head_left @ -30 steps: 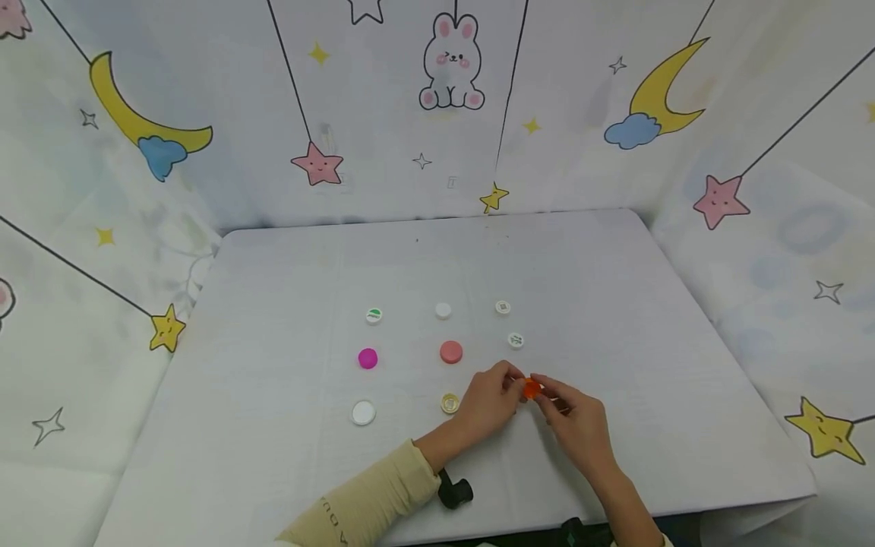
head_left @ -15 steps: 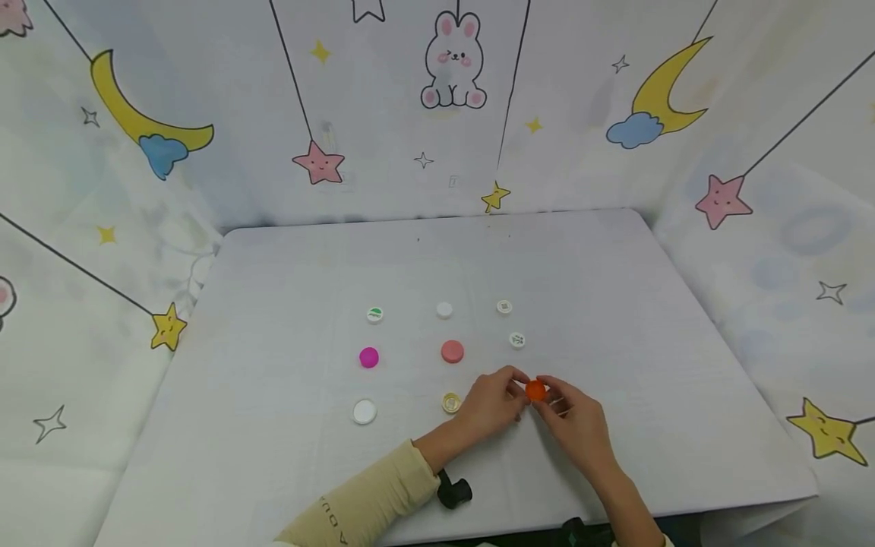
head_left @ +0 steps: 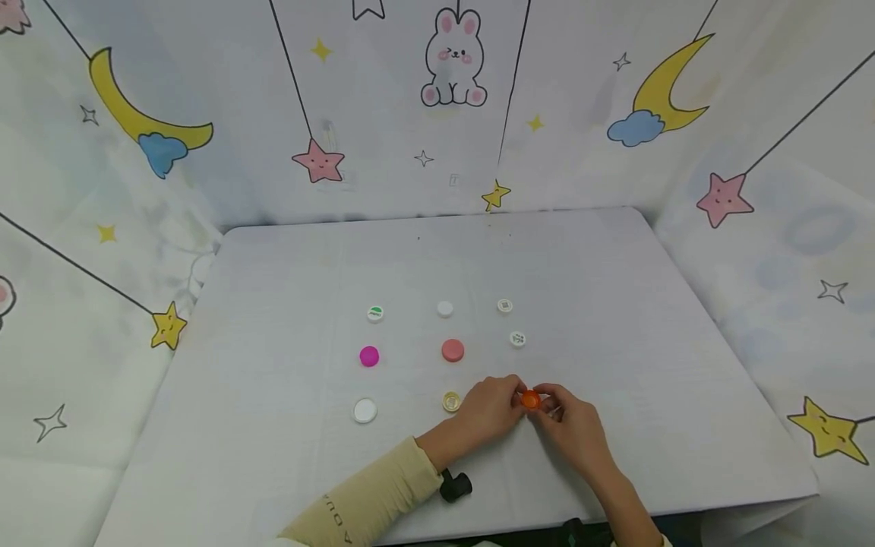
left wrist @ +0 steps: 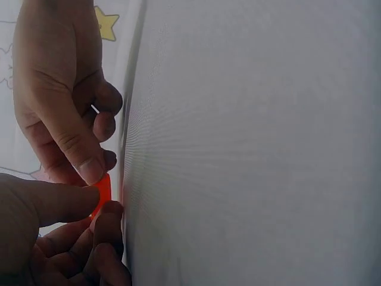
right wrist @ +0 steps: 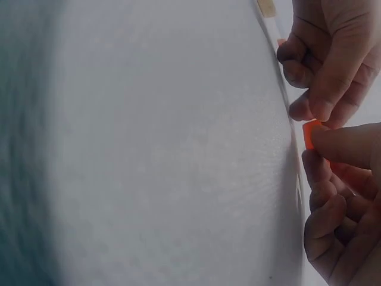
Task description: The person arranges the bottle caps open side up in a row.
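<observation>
Between the two hands, at the right front of the table, is a small orange bottle cap (head_left: 529,399). My left hand (head_left: 488,409) pinches it from the left with thumb and fingertips. From the other side my right hand (head_left: 573,427) pinches the same cap between thumb and fingers. In the left wrist view, the cap's orange edge (left wrist: 105,189) shows between the thumbs, close over the white cloth; the rest is covered by fingers. A gold cap (head_left: 451,402) lies just left of my left hand, and a white printed cap (head_left: 517,339) lies beyond both hands.
More caps lie in loose rows: coral (head_left: 453,350), magenta (head_left: 369,356), large white (head_left: 365,411), green-and-white (head_left: 375,314), small white (head_left: 445,309) and patterned white (head_left: 504,305). A black object (head_left: 456,486) sits by the left sleeve. Printed cloth walls surround the table (head_left: 636,327).
Both hands have lowered slightly toward the front with the orange cap. The cap has turned between the fingers, so a ringed face now shows instead of a plain round one.
</observation>
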`<state>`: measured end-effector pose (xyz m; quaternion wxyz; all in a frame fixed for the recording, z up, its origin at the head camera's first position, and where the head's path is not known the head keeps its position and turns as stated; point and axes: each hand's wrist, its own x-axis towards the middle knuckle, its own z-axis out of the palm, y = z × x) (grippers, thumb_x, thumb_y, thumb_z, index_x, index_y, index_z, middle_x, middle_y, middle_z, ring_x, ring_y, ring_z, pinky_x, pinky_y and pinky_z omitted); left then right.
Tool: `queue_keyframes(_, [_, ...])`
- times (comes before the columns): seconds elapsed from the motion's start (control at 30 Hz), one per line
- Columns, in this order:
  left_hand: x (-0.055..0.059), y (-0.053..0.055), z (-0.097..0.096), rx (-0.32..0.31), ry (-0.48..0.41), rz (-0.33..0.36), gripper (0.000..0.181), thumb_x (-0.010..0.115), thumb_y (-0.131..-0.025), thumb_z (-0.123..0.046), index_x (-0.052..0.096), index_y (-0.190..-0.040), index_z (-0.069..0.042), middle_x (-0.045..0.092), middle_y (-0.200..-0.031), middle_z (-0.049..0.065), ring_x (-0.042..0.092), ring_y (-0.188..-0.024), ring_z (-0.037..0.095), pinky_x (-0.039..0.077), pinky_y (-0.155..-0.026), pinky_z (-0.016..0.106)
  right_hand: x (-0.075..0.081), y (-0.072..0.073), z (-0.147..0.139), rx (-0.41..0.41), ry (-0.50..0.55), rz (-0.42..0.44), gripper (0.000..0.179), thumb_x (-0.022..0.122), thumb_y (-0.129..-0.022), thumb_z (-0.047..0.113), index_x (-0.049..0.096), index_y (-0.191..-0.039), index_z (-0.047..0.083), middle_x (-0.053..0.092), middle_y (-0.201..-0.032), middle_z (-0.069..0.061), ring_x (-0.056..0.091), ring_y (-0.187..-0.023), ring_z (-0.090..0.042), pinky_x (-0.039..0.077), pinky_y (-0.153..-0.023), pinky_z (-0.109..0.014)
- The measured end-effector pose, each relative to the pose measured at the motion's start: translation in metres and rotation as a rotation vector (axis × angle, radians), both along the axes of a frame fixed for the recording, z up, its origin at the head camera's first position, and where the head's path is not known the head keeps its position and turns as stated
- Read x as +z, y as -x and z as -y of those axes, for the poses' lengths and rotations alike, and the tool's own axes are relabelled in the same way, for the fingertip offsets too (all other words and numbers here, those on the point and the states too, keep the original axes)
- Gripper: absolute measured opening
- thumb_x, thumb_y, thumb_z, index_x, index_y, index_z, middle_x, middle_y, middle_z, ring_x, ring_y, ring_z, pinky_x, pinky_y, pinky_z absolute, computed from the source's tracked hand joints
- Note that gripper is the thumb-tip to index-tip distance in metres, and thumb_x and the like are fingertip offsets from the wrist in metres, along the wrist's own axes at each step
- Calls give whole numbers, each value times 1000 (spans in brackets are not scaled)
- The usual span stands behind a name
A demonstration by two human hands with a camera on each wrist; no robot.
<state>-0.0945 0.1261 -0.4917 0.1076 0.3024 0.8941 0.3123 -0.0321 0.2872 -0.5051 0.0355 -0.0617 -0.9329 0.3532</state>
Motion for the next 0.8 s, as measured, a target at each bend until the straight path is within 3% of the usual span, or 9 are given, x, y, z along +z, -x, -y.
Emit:
queue_keyframes(0.33, [-1, 3, 0, -15, 20, 3, 17, 71, -88, -15, 68, -104, -9, 60, -73, -7, 48, -62, 5, 40, -58, 15, 1, 2, 1, 6, -17, 37, 29, 79, -80, 6, 69, -108, 8, 62, -73, 4, 53, -61, -9, 44, -56, -21])
queue_keyframes(0.67, [-2, 4, 0, -30, 19, 17, 20, 71, -88, -13, 68, -107, -8, 60, -73, -7, 49, -64, 4, 41, -60, 16, -2, 2, 2, 11, -35, 27, 31, 79, -80, 6, 68, -109, 9, 62, -73, 4, 52, -61, -9, 43, -56, -22])
queue_keyframes(0.8, [-3, 6, 2, -50, 9, 26, 26, 70, -88, -12, 66, -112, -8, 58, -72, -8, 49, -63, 4, 41, -60, 16, 4, 1, 1, 37, -36, 21, 36, 79, -79, 6, 66, -113, 9, 62, -75, 5, 52, -61, -7, 44, -56, -22])
